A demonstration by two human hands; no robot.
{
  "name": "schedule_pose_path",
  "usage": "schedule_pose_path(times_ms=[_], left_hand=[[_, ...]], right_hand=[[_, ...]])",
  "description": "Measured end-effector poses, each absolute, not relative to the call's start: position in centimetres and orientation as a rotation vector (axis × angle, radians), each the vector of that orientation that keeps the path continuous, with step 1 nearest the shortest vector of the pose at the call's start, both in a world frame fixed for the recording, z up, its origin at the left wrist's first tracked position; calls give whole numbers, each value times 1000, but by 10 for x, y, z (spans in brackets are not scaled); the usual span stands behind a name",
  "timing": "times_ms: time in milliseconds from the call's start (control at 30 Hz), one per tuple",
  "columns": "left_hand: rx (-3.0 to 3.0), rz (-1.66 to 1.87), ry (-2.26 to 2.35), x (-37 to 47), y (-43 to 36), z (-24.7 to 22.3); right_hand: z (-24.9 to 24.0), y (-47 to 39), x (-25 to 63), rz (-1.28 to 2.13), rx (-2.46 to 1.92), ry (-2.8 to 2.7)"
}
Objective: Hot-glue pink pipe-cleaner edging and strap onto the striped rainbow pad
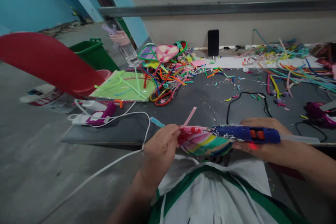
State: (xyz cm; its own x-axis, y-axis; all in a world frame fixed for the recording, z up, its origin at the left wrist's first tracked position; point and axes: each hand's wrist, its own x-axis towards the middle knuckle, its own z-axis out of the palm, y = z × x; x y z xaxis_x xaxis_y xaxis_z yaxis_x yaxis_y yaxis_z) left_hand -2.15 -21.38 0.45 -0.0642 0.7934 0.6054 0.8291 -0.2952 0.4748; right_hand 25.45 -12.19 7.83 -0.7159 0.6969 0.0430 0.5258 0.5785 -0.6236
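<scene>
My left hand [163,143] is closed on the left end of a rainbow-striped piece [206,144] made of coloured pipe cleaners. A pink strip [189,116] and a light blue one [156,122] stick up near those fingers. In my right hand [265,140] is a blue glue gun [245,134] with a clear glue stick out of its back. Its nozzle points left and lies at the top edge of the striped piece, near some red bits. Part of my right hand is hidden behind the gun.
Pipe cleaners [168,77] in many colours lie on the dark table [199,94], beside a green sheet [126,85]. A phone [213,43] leans on the wall. A bottle [124,43], purple device [102,114] and white cable [115,162] are on the left, near a red chair [47,63].
</scene>
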Motion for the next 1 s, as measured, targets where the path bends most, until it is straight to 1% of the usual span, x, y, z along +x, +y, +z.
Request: schedule_pose_path(times_ms=[133,267,467,733,1000], left_hand=[[-2106,-1315,-1859,-20,-212,4],[-2089,-1321,-1883,-19,-214,5],[-2063,-1352,-1883,-25,-217,-2],[-2053,-1358,-1879,-30,-218,-8],[-2068,-1301,-1885,-32,-219,-11]], right_hand=[[79,-122,254,822,-1036,-2538],[75,-121,253,857,-1136,-2542],[70,-119,250,823,-1169,-2530],[65,-119,251,863,-1227,-2537],[67,-118,256,828,-1126,-2541]])
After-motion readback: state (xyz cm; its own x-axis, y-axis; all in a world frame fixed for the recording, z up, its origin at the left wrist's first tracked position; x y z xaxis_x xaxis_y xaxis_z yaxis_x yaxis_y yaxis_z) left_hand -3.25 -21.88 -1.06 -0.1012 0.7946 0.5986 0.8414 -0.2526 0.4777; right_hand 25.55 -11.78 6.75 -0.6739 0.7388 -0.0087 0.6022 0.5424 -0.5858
